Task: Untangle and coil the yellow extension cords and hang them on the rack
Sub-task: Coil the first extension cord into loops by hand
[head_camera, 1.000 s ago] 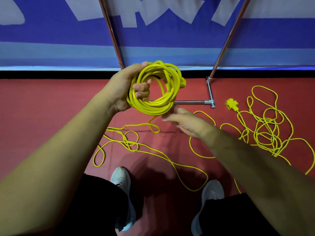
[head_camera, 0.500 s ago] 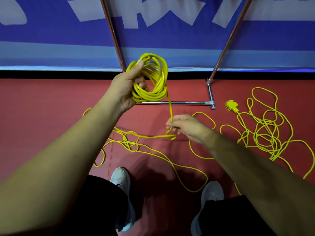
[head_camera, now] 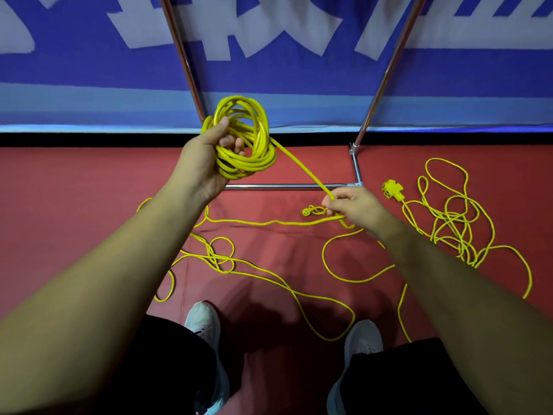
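My left hand (head_camera: 206, 158) grips a coil of yellow extension cord (head_camera: 247, 139), held up in front of the rack's left pole. One strand runs taut from the coil down and right to my right hand (head_camera: 354, 209), which pinches it above the red floor. The loose rest of this cord (head_camera: 254, 265) trails over the floor in loops in front of my feet. A second yellow cord (head_camera: 454, 223) lies tangled on the floor at the right, with its yellow socket block (head_camera: 390, 188) beside the rack's foot.
The metal rack has two slanted poles (head_camera: 386, 76) and a floor bar (head_camera: 287, 185) against a blue and white banner wall. My two shoes (head_camera: 203, 322) stand on the red mat at the bottom.
My right hand has moved right and away from the coil, drawing the strand out taut. The left hand has kept its grip and turned the coil a little.
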Demonstrator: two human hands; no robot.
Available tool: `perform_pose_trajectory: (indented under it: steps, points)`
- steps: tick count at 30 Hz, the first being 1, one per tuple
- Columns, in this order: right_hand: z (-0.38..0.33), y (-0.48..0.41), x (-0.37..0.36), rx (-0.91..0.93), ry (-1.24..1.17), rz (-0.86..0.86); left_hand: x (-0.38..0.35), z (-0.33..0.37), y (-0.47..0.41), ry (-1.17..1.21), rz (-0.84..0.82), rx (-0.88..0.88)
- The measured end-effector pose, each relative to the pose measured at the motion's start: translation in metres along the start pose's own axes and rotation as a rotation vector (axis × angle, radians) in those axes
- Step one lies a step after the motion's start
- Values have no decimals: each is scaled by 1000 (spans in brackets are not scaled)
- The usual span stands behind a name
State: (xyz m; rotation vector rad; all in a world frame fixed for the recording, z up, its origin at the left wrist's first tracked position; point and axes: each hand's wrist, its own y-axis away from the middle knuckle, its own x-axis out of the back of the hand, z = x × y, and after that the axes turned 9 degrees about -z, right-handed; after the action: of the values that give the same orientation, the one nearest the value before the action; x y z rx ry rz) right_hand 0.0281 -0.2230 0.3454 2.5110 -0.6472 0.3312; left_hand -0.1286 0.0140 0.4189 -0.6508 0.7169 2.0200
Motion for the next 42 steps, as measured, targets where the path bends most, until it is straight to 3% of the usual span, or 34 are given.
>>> perform_pose_trajectory:
  steps: [5,9,13,18,23,27,30,38,40,42]
  points:
    - [-13,9,-3,139,-180,21,-15,-1,3,57,15,-19]
    - [-53,23,-10,171,7,-127,-29,-9,4,-139,53,-111]
    - [-85,35,-14,165,274,-317,-35,-20,14,-531,49,-136]
    - [-110,45,-8,213,385,-394,-38,-33,25,-897,-92,-138]
    - [-114,51,-4,248,338,-428,-36,-40,29,-1026,-285,35]
    - [-107,45,4,248,239,-317,-31,-38,28,-974,-415,197]
    - [-97,38,3,280,209,-252,-32,-38,25,-950,-430,214]
    - [-46,11,-2,289,442,239,-44,-29,17,-572,-178,37]
    - [-35,12,0,252,307,216,-42,-21,12,-439,-128,6]
    - [-30,16,4,192,-54,87,-34,-11,8,-443,-74,-66]
